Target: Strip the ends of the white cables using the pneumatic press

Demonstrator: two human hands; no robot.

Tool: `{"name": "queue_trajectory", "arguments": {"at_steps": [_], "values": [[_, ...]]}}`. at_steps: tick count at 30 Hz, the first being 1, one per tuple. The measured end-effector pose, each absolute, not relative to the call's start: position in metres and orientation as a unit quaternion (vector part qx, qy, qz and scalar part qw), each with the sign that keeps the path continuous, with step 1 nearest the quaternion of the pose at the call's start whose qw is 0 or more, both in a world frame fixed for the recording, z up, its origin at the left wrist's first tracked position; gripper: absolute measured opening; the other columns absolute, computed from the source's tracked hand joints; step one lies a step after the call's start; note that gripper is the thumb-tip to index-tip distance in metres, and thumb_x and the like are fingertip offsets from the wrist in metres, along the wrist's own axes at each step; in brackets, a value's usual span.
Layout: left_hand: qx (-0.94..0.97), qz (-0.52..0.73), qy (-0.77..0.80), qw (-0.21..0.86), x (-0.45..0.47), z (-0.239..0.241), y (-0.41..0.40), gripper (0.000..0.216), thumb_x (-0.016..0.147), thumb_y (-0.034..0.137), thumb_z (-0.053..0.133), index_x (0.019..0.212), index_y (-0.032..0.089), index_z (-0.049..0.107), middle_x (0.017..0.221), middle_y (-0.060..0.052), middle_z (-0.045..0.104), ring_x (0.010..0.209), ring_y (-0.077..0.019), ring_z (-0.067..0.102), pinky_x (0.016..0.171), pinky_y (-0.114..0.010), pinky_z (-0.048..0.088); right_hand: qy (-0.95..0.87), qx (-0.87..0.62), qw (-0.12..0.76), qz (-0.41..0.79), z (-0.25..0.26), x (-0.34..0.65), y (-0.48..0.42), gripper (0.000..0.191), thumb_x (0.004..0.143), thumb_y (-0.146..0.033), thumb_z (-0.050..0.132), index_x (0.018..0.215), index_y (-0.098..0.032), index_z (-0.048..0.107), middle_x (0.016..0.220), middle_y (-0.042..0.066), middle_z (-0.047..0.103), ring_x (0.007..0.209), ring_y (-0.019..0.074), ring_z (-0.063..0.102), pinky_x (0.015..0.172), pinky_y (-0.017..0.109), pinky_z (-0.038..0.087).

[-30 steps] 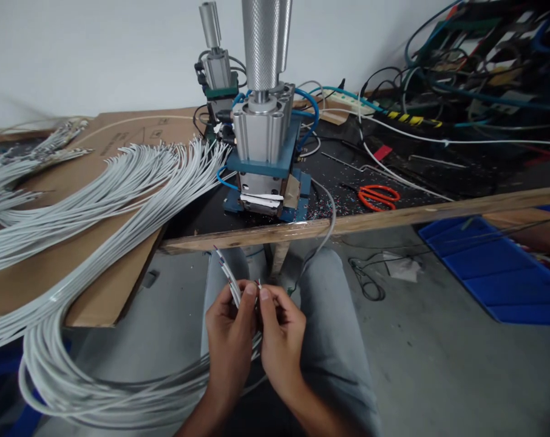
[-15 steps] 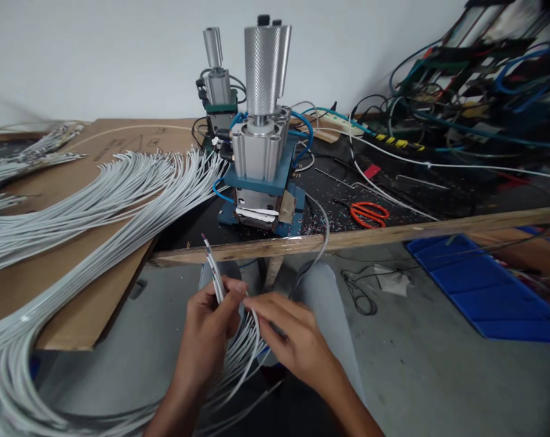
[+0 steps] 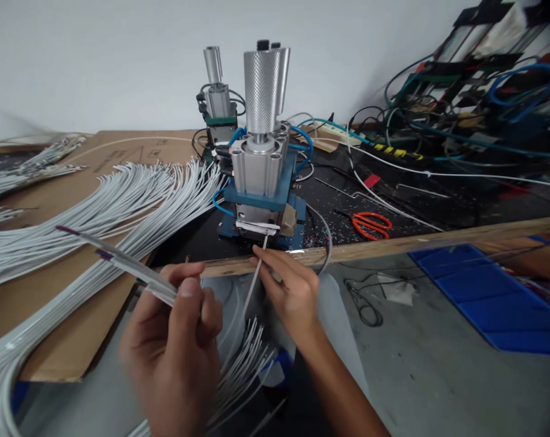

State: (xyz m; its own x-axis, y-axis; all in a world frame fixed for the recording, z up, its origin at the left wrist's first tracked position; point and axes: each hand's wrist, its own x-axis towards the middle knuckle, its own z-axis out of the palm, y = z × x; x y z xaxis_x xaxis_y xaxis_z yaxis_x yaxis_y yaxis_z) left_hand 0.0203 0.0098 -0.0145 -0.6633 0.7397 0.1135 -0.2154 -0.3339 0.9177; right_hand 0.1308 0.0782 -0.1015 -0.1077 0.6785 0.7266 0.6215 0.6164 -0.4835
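My left hand [image 3: 175, 340] is closed around a few white cables [image 3: 129, 264] whose ends point up and left, with coloured wires at the tips. Between the thumb and fingers of my right hand [image 3: 288, 288] is a single white cable [image 3: 254, 282]. Its upper end meets the low front of a pneumatic machine [image 3: 257, 173] with a knurled silver top, by a white strip [image 3: 257, 228]. Below my hands, a bundle of white cables [image 3: 245, 364] hangs over my lap.
Long white cables [image 3: 142, 206] lie across brown cardboard [image 3: 70, 328] on the left. A second, smaller machine [image 3: 218, 100] stands behind. Orange-handled scissors [image 3: 370, 224] rest near the wooden table edge [image 3: 393, 241]. A blue panel [image 3: 484, 297] is low at right.
My right hand has moved up to the machine's front with one cable. My left hand has moved left and closer, tilting its cables to the left.
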Motion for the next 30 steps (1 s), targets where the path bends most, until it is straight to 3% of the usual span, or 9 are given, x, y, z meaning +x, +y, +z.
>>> {"name": "queue_trajectory", "arguments": {"at_steps": [3, 15, 18, 26, 30], "values": [[0.255, 0.777, 0.491, 0.301, 0.023, -0.014, 0.009, 0.008, 0.074, 0.014, 0.075, 0.081, 0.015, 0.072, 0.087, -0.001, 0.059, 0.047, -0.0008, 0.039, 0.039, -0.014, 0.029, -0.736, -0.448, 0.505, 0.041, -0.101, 0.127, 0.079, 0.030, 0.093, -0.025, 0.054, 0.115, -0.020, 0.073, 0.111, -0.004, 0.063, 0.104, -0.0111, 0.061, 0.095, -0.001, 0.048], [0.249, 0.771, 0.501, 0.304, 0.023, -0.017, 0.012, 0.009, 0.072, 0.012, 0.075, 0.079, 0.015, 0.070, 0.081, 0.000, 0.055, 0.047, -0.0010, 0.036, 0.038, -0.013, 0.030, -0.714, -0.491, 0.493, 0.080, -0.092, 0.122, 0.087, 0.032, 0.096, -0.033, 0.050, 0.116, -0.022, 0.073, 0.111, -0.004, 0.063, 0.103, -0.0102, 0.061, 0.094, 0.001, 0.047], [0.252, 0.771, 0.502, 0.299, 0.023, -0.020, 0.011, 0.008, 0.074, 0.012, 0.075, 0.080, 0.017, 0.072, 0.077, 0.001, 0.053, 0.048, -0.0006, 0.038, 0.040, -0.011, 0.031, -0.711, -0.497, 0.491, 0.076, -0.092, 0.122, 0.089, 0.033, 0.096, -0.036, 0.050, 0.114, -0.023, 0.074, 0.112, -0.005, 0.063, 0.103, -0.0100, 0.061, 0.093, 0.001, 0.047], [0.243, 0.765, 0.464, 0.376, 0.022, -0.029, 0.005, 0.007, 0.088, 0.025, 0.068, 0.087, 0.020, 0.072, 0.093, -0.001, 0.056, 0.049, -0.0011, 0.036, 0.042, -0.015, 0.030, -0.713, -0.498, 0.490, 0.059, -0.092, 0.121, 0.090, 0.031, 0.096, -0.035, 0.051, 0.113, -0.023, 0.074, 0.112, -0.006, 0.063, 0.104, -0.0110, 0.060, 0.095, -0.001, 0.045], [0.245, 0.763, 0.462, 0.379, 0.022, -0.029, 0.006, 0.008, 0.086, 0.027, 0.072, 0.086, 0.019, 0.073, 0.077, 0.000, 0.053, 0.047, -0.0018, 0.035, 0.041, -0.015, 0.030, -0.717, -0.496, 0.488, 0.044, -0.092, 0.121, 0.090, 0.030, 0.096, -0.033, 0.051, 0.114, -0.024, 0.073, 0.111, -0.007, 0.063, 0.104, -0.0118, 0.060, 0.093, -0.001, 0.044]]}}
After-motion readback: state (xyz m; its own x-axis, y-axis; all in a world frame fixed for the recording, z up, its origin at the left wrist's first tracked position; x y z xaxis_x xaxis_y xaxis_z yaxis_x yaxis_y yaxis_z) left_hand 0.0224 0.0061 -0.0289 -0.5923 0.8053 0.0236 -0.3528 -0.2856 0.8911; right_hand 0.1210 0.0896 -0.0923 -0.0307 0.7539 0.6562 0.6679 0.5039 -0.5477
